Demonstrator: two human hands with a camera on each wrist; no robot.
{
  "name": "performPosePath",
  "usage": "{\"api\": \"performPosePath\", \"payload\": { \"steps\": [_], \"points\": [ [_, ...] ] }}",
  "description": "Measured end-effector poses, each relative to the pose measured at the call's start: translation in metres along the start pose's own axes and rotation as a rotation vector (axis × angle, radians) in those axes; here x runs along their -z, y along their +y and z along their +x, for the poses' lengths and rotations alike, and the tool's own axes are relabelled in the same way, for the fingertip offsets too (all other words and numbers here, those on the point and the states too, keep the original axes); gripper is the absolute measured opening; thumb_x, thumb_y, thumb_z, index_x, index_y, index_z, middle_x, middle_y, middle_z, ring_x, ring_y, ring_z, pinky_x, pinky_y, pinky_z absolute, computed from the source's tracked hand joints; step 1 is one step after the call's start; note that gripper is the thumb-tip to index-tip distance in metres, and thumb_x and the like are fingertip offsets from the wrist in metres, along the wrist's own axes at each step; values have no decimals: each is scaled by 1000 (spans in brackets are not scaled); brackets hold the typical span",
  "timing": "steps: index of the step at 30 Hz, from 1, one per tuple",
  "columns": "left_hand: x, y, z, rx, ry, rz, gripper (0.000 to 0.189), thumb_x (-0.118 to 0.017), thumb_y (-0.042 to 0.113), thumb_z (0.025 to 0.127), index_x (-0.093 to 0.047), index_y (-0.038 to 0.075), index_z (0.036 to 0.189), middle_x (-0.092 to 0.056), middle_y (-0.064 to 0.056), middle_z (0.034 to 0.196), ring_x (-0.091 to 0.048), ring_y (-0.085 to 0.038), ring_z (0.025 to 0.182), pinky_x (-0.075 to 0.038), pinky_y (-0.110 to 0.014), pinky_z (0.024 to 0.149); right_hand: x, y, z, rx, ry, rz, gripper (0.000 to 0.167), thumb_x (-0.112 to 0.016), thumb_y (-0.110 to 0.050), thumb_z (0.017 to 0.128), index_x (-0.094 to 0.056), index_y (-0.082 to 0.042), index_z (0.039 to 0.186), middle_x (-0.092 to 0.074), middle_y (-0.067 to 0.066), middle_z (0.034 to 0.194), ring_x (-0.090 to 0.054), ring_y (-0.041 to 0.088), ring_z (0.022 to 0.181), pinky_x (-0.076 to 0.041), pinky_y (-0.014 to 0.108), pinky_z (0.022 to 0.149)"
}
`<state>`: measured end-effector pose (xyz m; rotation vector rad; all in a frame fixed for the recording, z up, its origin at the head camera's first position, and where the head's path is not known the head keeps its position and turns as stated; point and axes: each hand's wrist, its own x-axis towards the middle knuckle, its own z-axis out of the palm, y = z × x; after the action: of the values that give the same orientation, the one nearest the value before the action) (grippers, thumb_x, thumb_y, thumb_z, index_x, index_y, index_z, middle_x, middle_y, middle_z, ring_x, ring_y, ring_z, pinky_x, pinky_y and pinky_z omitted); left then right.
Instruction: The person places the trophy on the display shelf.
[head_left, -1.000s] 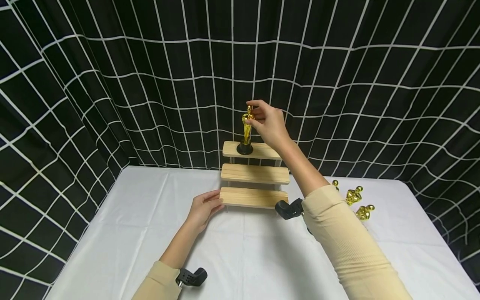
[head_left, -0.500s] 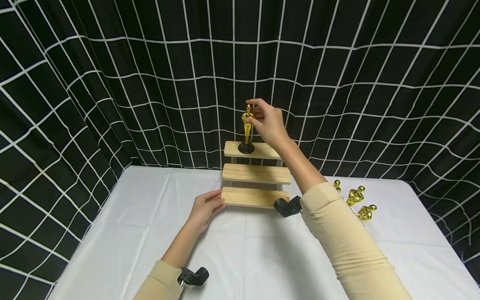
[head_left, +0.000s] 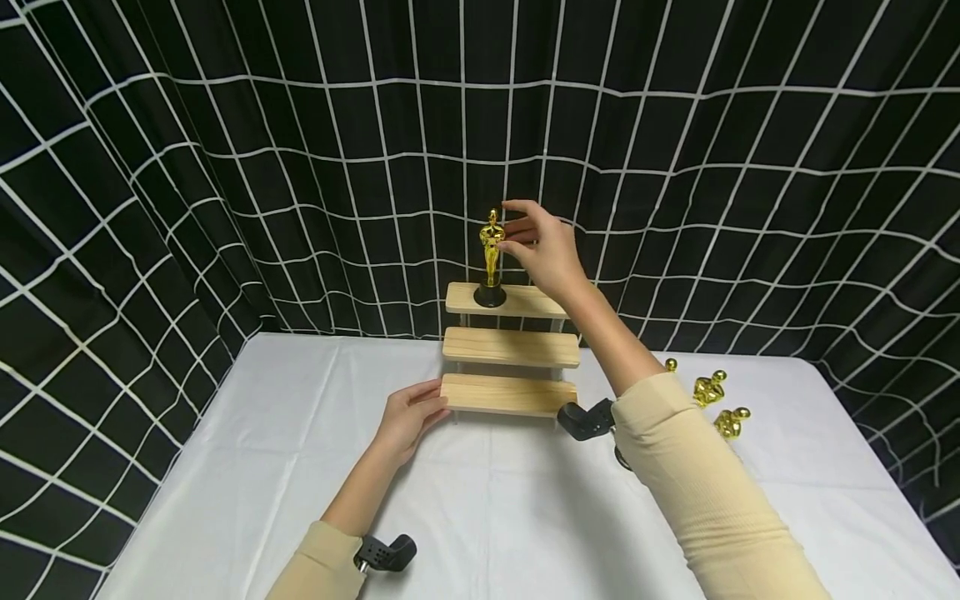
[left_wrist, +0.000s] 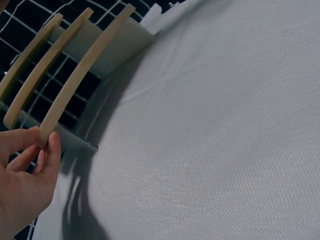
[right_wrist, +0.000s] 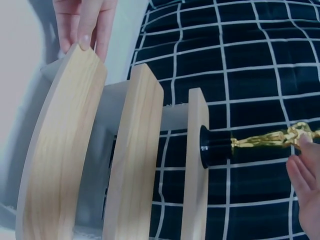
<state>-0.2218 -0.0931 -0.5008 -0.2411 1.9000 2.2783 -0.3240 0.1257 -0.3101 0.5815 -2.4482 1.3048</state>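
A gold trophy figurine [head_left: 491, 250] with a round black base stands upright on the left part of the top step of a three-tier wooden display stand [head_left: 510, 348]. Beside its upper body is my right hand [head_left: 551, 254], thumb and fingers spread apart, the thumb tip at the figurine's edge. In the right wrist view, the thumb overlaps the figurine [right_wrist: 260, 140]; whether it touches cannot be told. My left hand [head_left: 405, 421] pinches the left end of the lowest step. In the left wrist view, the thumb and fingers of that hand [left_wrist: 30, 175] grip the board's end [left_wrist: 50, 122].
Several more gold figurines [head_left: 708, 389] are on the white-clothed table [head_left: 360, 358] to the right, partly hidden by the right sleeve [head_left: 690, 467]. Behind the stand hangs a black curtain [head_left: 360, 200] with a white grid.
My right hand has loosened from the figurine and shifted slightly right, its fingers parting. The figurine stays upright on the top step. My left hand keeps its hold on the stand.
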Motion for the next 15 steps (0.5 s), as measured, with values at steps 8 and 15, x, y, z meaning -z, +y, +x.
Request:
{"api": "performPosePath", "payload": {
  "steps": [8, 15],
  "points": [
    [0, -1, 1, 2, 4, -5, 44, -60, -9, 101, -54, -14, 144, -58, -32, 141, -70, -18, 106, -65, -24, 96, 8, 2, -10, -35, 10, 22, 53, -75, -2, 98, -57, -3, 147, -70, 24, 126, -71, 37, 113, -64, 47, 99],
    [0, 0, 0, -10, -4, -16, 44, -60, -10, 101, -52, -16, 144, -57, -34, 140, -70, -19, 106, -65, -25, 96, 15, 2, -21, -24, 11, 23, 50, -74, -1, 98, -58, -2, 146, -70, 24, 126, -71, 37, 113, -64, 47, 100]
  ]
}}
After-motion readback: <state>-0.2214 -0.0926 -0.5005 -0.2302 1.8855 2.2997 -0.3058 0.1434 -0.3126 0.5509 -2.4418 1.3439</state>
